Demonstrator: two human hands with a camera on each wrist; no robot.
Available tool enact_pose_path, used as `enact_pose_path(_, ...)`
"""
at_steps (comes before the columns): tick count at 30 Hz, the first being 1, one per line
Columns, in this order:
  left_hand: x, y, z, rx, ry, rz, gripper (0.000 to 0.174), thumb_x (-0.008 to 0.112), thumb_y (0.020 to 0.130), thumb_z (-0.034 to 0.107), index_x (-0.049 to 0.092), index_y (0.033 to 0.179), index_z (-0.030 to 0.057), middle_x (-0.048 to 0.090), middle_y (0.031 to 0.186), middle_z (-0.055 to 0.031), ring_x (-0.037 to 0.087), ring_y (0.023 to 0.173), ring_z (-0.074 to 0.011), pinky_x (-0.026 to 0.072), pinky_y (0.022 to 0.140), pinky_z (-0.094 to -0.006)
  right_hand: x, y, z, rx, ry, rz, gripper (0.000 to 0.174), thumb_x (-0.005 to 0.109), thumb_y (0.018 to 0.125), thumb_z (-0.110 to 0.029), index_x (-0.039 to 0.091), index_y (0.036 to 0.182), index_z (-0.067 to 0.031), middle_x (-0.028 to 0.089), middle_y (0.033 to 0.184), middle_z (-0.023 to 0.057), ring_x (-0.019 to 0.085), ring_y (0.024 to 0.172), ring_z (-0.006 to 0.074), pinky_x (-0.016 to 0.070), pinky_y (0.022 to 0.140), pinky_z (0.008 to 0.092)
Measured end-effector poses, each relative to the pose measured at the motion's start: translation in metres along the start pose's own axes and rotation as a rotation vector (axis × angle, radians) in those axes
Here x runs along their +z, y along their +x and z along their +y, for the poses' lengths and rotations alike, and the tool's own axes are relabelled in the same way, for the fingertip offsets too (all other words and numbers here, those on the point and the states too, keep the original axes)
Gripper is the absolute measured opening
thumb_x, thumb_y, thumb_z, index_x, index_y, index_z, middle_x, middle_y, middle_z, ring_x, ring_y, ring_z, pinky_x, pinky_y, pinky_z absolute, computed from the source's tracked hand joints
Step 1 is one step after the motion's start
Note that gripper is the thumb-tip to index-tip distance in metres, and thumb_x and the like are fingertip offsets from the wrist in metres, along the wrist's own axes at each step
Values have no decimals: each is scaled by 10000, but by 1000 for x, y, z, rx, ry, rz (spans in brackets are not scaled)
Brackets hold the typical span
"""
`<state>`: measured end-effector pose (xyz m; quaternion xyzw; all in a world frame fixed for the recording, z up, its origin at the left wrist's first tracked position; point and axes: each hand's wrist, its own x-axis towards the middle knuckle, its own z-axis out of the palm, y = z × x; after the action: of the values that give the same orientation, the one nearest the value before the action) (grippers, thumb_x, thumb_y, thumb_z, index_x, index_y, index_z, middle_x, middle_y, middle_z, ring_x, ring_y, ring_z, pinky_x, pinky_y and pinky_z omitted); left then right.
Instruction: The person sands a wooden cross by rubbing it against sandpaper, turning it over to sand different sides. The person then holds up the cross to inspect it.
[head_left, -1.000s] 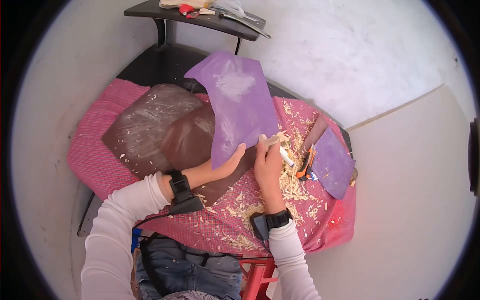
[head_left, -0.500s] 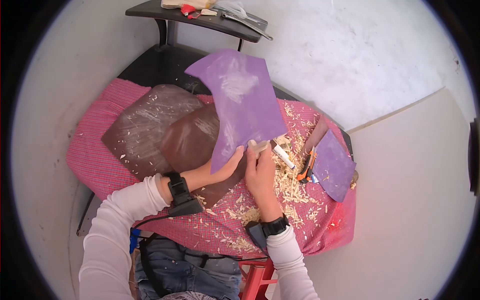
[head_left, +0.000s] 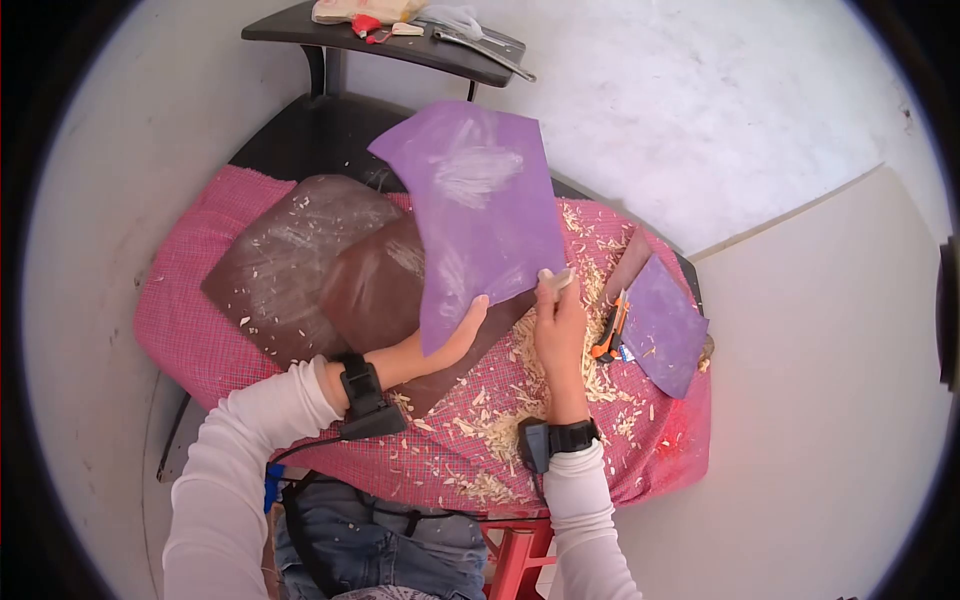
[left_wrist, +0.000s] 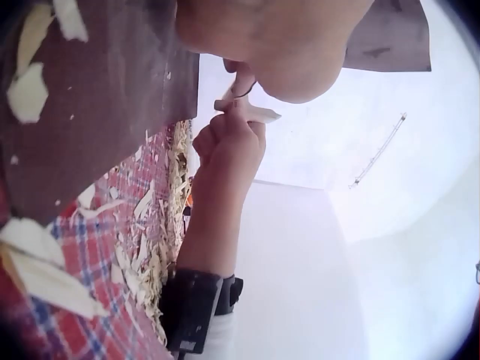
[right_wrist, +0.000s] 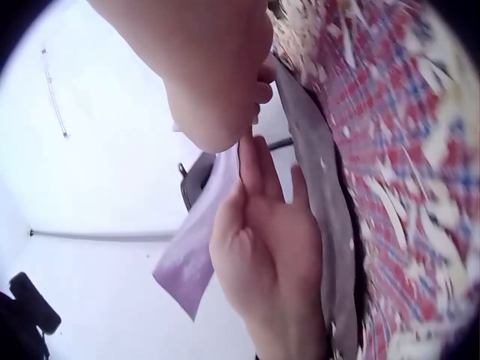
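Note:
My left hand (head_left: 448, 338) pinches a purple sheet of sandpaper (head_left: 490, 220) at its lower edge, thumb on top and fingers underneath. Whitish dust marks streak the sheet, which is raised over the cloth. My right hand (head_left: 562, 340) pinches a small pale piece of carved wood (head_left: 556, 281) between thumb and fingers, right at the sheet's lower right corner. In the left wrist view the wood piece (left_wrist: 261, 114) sticks out past the right fingers. The right wrist view shows the left palm (right_wrist: 274, 240) beneath the purple sheet (right_wrist: 199, 240).
Brown dusty sheets (head_left: 290, 260) lie on the red checked cloth (head_left: 185, 280) at left. Pale wood shavings (head_left: 515, 435) cover the cloth's right half. An orange and black utility knife (head_left: 608, 335) lies beside a smaller purple sheet (head_left: 665, 330). A black shelf (head_left: 400, 45) stands behind.
My right hand slid left with the wood piece along the sheet's lower edge, then moved back right. A white tube-shaped thing beside it is now hidden. The left hand has barely moved.

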<state>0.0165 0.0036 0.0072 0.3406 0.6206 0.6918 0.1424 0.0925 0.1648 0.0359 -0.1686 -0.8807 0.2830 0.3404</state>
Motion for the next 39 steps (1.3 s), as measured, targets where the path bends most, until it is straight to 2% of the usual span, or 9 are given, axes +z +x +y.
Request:
enact_pose_path(2, 2, -1, 0, 27, -15, 55, 287, 478, 976, 127, 485, 1220, -25, 563, 1112, -96, 522, 1013, -169, 437, 862, -298, -8, 3, -3, -33, -129, -3, 254, 517, 935, -181, 505, 1122, -10, 616, 706, 219, 615, 678, 407, 458, 580, 470)
enact_pose_path(5, -7, 2, 1, -14, -10, 56, 287, 490, 974, 143, 496, 1211, -17, 567, 1107, -93, 525, 1004, -159, 440, 851, -295, -22, 20, -38, -228, -583, -233, 302, 551, 848, -86, 520, 1143, -27, 623, 718, 167, 645, 712, 331, 481, 606, 433)
enact_pose_path(6, -8, 2, 1, -48, -15, 41, 287, 495, 973, 148, 500, 1209, -15, 568, 1105, -93, 526, 1002, -156, 441, 850, -296, -26, 28, -42, -504, -616, -184, 396, 565, 812, -81, 535, 1206, -75, 626, 807, 110, 626, 659, 279, 479, 592, 383)
enact_pose_path(10, -6, 7, -3, -200, -70, 60, 300, 515, 967, 166, 505, 1203, -18, 573, 1115, -93, 535, 1015, -159, 439, 876, -300, -47, 41, -80, -943, -1091, -304, 450, 582, 766, -170, 542, 1192, -33, 585, 790, 34, 570, 778, 177, 426, 679, 318)
enact_pose_path(13, -6, 5, -19, -225, -111, 50, 320, 538, 956, 177, 507, 1211, -13, 576, 1135, -97, 543, 1040, -176, 439, 891, -305, -66, 43, -104, -1085, -1315, -459, 351, 559, 787, -159, 570, 1104, -10, 572, 801, 52, 529, 775, 216, 390, 689, 346)
enact_pose_path(17, -11, 7, -80, -223, -130, 18, 361, 575, 934, 184, 509, 1229, -12, 587, 1151, -112, 562, 1046, -208, 455, 882, -325, -96, 49, -162, -1119, -1582, -600, 442, 550, 803, -182, 566, 1199, 12, 558, 851, 65, 508, 826, 230, 397, 734, 340)
enact_pose_path(24, -22, 4, 14, -141, 127, -23, 375, 582, 931, 196, 513, 1230, -21, 590, 1155, -105, 576, 1032, -189, 461, 871, -318, -105, 52, -201, -1258, -1659, -353, 336, 539, 811, -119, 639, 1097, 27, 592, 855, 142, 539, 762, 300, 425, 692, 412)
enact_pose_path(35, -23, 0, 31, -217, 111, -47, 405, 586, 933, 224, 505, 1239, -29, 579, 1174, -103, 567, 1046, -177, 455, 888, -307, -114, 76, -217, -1262, -1455, -216, 234, 640, 738, -50, 686, 966, -21, 583, 721, 116, 561, 707, 265, 463, 623, 374)
enact_pose_path(39, -29, -2, 34, -223, 109, -54, 417, 588, 934, 235, 503, 1242, -32, 575, 1181, -103, 563, 1051, -172, 452, 894, -303, -129, 81, -243, -1293, -1458, -318, 175, 641, 771, -75, 665, 935, -19, 584, 734, 105, 560, 703, 249, 467, 627, 360)
